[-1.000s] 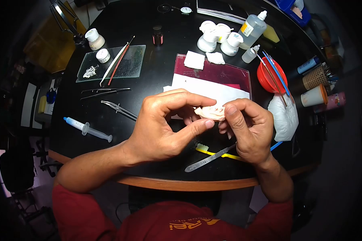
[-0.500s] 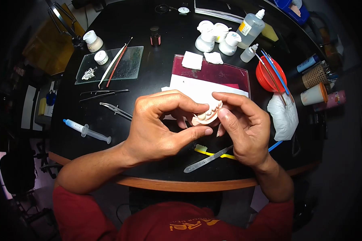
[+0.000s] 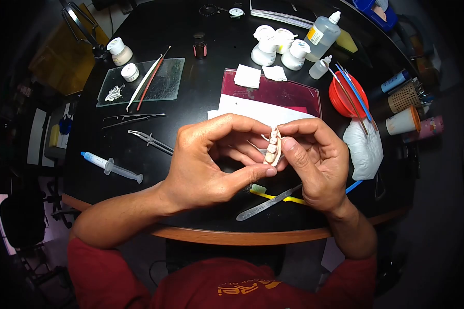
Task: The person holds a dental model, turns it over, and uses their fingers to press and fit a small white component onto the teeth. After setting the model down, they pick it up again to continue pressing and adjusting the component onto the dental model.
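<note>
Between my two hands is a cream-coloured dental model point(image 3: 271, 149) with a row of teeth, turned nearly upright. My left hand point(image 3: 206, 157) grips its left side, index fingertip at the top and thumb at the lower end. My right hand point(image 3: 314, 159) pinches the right side with thumb and index finger. The other fingers curl behind the model, partly hidden. Below the hands lie a scalpel handle point(image 3: 263, 207) and a yellow toothbrush point(image 3: 273, 195), whose right end passes under my right hand. Tweezers point(image 3: 149, 140) lie left of my left hand.
Behind the hands are white paper point(image 3: 258, 109) and a dark red slab point(image 3: 299, 95). A red bowl point(image 3: 337, 103) with brushes and a crumpled white tissue point(image 3: 363, 154) stand right. Left are a syringe point(image 3: 111, 167) and a glass slab point(image 3: 165, 85). White jars point(image 3: 263, 54) stand at the back.
The dental model has been turned from lying slanted sideways to nearly upright, its tooth row now running up and down. My left index finger has shifted to its top end. Both hands still hold it.
</note>
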`<state>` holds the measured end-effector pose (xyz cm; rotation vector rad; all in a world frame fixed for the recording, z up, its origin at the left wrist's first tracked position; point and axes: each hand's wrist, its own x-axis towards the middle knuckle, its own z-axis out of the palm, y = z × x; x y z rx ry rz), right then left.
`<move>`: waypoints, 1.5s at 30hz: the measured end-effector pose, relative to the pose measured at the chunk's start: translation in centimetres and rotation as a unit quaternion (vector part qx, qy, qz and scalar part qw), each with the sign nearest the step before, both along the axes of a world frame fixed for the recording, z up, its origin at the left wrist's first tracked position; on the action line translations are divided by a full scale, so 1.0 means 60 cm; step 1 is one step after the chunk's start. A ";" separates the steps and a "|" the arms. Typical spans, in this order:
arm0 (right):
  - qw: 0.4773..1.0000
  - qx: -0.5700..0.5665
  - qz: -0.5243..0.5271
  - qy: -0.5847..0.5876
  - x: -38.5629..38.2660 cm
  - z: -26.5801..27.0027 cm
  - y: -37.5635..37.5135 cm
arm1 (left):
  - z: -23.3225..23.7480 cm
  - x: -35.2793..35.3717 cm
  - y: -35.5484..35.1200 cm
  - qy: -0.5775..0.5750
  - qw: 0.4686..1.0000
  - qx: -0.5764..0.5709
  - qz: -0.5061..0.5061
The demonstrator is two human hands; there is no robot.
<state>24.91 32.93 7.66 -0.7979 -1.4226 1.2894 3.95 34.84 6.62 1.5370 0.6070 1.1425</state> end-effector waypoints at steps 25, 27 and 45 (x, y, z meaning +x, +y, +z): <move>0.952 0.224 -0.072 -0.197 -0.012 0.002 0.002 | 0.004 -0.006 0.005 0.033 0.998 0.040 0.018; 0.947 0.240 -0.095 -0.193 -0.015 0.003 0.000 | 0.005 -0.005 0.004 0.024 0.999 0.040 0.019; 0.913 0.294 -0.127 -0.253 -0.011 0.012 0.005 | 0.011 -0.007 0.003 -0.016 0.997 -0.072 -0.009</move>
